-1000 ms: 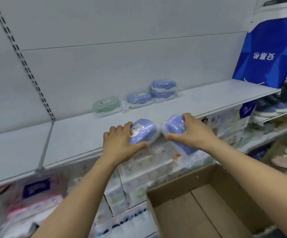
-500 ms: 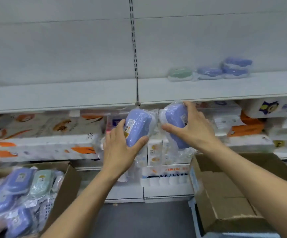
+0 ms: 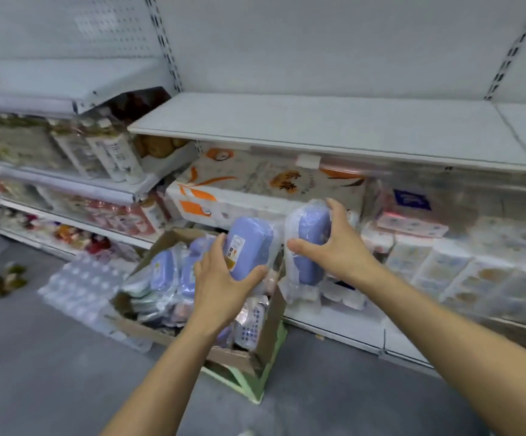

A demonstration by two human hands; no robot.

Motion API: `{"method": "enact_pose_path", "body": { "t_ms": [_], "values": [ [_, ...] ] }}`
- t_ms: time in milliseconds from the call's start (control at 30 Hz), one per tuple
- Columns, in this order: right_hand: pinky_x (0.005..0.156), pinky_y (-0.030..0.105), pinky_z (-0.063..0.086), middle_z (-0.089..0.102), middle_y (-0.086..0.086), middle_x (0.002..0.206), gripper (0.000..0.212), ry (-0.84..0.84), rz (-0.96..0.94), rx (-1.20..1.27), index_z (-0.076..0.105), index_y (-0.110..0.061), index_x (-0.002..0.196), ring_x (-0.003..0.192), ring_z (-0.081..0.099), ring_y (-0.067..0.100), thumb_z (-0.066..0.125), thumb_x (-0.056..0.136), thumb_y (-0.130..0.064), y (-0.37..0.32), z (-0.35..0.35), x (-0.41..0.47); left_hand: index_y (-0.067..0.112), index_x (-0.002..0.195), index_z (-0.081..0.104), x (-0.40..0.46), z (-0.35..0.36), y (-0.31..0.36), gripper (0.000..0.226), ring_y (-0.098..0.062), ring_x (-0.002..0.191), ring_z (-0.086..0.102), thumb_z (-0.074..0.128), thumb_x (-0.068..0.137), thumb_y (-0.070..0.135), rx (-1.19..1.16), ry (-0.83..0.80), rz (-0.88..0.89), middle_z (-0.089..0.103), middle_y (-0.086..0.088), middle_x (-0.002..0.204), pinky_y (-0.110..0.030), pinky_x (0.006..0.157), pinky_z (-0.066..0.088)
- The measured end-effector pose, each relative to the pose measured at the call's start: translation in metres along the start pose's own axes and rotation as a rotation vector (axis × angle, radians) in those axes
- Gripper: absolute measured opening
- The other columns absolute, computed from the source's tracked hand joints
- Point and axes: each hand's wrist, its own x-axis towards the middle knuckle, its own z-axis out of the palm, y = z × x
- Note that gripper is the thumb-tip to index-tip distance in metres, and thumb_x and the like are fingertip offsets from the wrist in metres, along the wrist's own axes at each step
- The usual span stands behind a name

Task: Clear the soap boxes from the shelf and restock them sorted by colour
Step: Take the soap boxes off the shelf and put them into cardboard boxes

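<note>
My left hand (image 3: 224, 278) grips a blue soap box (image 3: 250, 243) in clear wrap, label side toward me. My right hand (image 3: 337, 247) grips a second blue soap box (image 3: 310, 234), also wrapped, held on end. Both boxes hang above the right part of a cardboard carton (image 3: 268, 332) that stands on a green stool and holds several wrapped soap boxes (image 3: 173, 272), mostly blue. The white shelf (image 3: 318, 127) above shows bare from here. The soap boxes that stayed on the shelf are out of view.
Tissue packs (image 3: 271, 184) and paper goods fill the shelves below the white one. Bottles (image 3: 114, 152) stand on the left unit's shelf. A shrink-wrapped pack of bottles (image 3: 76, 287) lies on the grey floor left of the carton. Grey floor spreads in the foreground.
My view has swung left and down from the shelf to the carton. Both hands carried their blue soap boxes off the shelf edge and now hold them over the carton.
</note>
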Motion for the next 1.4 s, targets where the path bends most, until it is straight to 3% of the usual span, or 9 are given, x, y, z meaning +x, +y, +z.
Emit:
{"method": "enact_pose_path", "body": {
  "t_ms": [367, 567, 700, 833, 1000, 1067, 1133, 1233, 1400],
  "values": [
    [0.098, 0.036, 0.041, 0.043, 0.013, 0.143, 0.104, -0.202, 0.353, -0.120, 0.018, -0.010, 0.146, 0.128, 0.047, 0.031, 0.082, 0.071, -0.041, 0.029, 0.232, 0.085, 0.028, 0.153, 0.020, 0.077, -0.060, -0.231, 0.102, -0.024, 0.140, 0.037, 0.077, 0.072, 0.050, 0.052, -0.141, -0.377, 0.034, -0.001, 0.155, -0.048, 0.110, 0.038],
    [0.099, 0.041, 0.045, 0.042, 0.011, 0.139, 0.104, -0.155, 0.555, -0.177, 0.013, -0.010, 0.144, 0.122, 0.050, 0.033, 0.082, 0.072, -0.041, 0.075, 0.284, 0.089, 0.020, 0.155, 0.002, 0.087, -0.014, -0.278, 0.110, -0.029, 0.137, 0.036, 0.077, 0.078, 0.041, 0.182, -0.289, -0.414, 0.023, -0.009, 0.152, -0.042, 0.102, 0.040],
    [0.094, 0.041, 0.048, 0.049, 0.009, 0.122, 0.106, -0.212, 0.582, -0.294, 0.004, -0.019, 0.139, 0.109, 0.056, 0.029, 0.081, 0.071, -0.047, 0.091, 0.309, 0.092, 0.006, 0.147, 0.018, 0.086, 0.006, -0.294, 0.104, -0.036, 0.125, 0.045, 0.079, 0.073, 0.047, 0.297, -0.310, -0.395, 0.035, -0.016, 0.138, -0.044, 0.099, 0.042],
    [0.101, 0.043, 0.044, 0.045, 0.011, 0.132, 0.121, -0.229, 0.659, -0.302, -0.007, -0.017, 0.147, 0.119, 0.049, 0.031, 0.082, 0.070, -0.047, 0.100, 0.317, 0.096, 0.003, 0.146, 0.018, 0.083, 0.013, -0.313, 0.108, -0.037, 0.127, 0.043, 0.082, 0.070, 0.045, 0.386, -0.366, -0.405, 0.037, -0.017, 0.139, -0.043, 0.106, 0.036],
    [0.113, 0.041, 0.031, 0.012, 0.014, 0.156, 0.127, -0.334, 0.638, -0.331, -0.009, -0.014, 0.153, 0.141, 0.023, 0.034, 0.081, 0.071, -0.047, 0.094, 0.301, 0.100, 0.014, 0.152, 0.007, 0.091, 0.007, -0.296, 0.126, -0.029, 0.139, 0.032, 0.085, 0.061, 0.053, 0.426, -0.460, -0.437, 0.028, -0.009, 0.150, -0.044, 0.114, 0.029],
    [0.110, 0.035, 0.033, 0.006, 0.015, 0.159, 0.114, -0.395, 0.581, -0.353, -0.001, -0.014, 0.155, 0.143, 0.019, 0.034, 0.076, 0.078, -0.047, 0.085, 0.286, 0.099, 0.018, 0.154, 0.005, 0.092, 0.004, -0.274, 0.124, -0.028, 0.143, 0.026, 0.080, 0.065, 0.058, 0.443, -0.443, -0.367, 0.023, -0.007, 0.154, -0.043, 0.116, 0.026],
    [0.095, 0.029, 0.039, 0.021, 0.013, 0.155, 0.088, -0.443, 0.495, -0.374, 0.019, -0.015, 0.152, 0.137, 0.031, 0.031, 0.069, 0.085, -0.044, 0.072, 0.262, 0.094, 0.020, 0.155, 0.007, 0.094, 0.001, -0.243, 0.111, -0.026, 0.148, 0.015, 0.070, 0.075, 0.063, 0.508, -0.480, -0.276, 0.017, -0.006, 0.159, -0.044, 0.118, 0.021],
    [0.095, 0.032, 0.046, 0.050, 0.008, 0.135, 0.058, -0.468, 0.351, -0.432, 0.046, -0.020, 0.135, 0.120, 0.052, 0.028, 0.063, 0.086, -0.045, 0.052, 0.215, 0.079, 0.020, 0.155, 0.012, 0.100, -0.001, -0.183, 0.095, -0.026, 0.150, 0.003, 0.057, 0.085, 0.065, 0.590, -0.584, -0.108, 0.013, -0.006, 0.162, -0.047, 0.120, 0.014],
    [0.097, 0.040, 0.045, 0.046, 0.005, 0.140, 0.061, -0.225, 0.097, -0.640, 0.038, -0.026, 0.142, 0.127, 0.046, 0.027, 0.055, 0.089, -0.049, 0.029, 0.095, 0.026, 0.020, 0.151, 0.031, 0.073, 0.003, -0.065, 0.083, -0.028, 0.147, 0.023, 0.046, 0.085, 0.070, 0.542, -0.361, 0.246, 0.038, -0.003, 0.153, -0.046, 0.117, 0.022]
  ]
}}
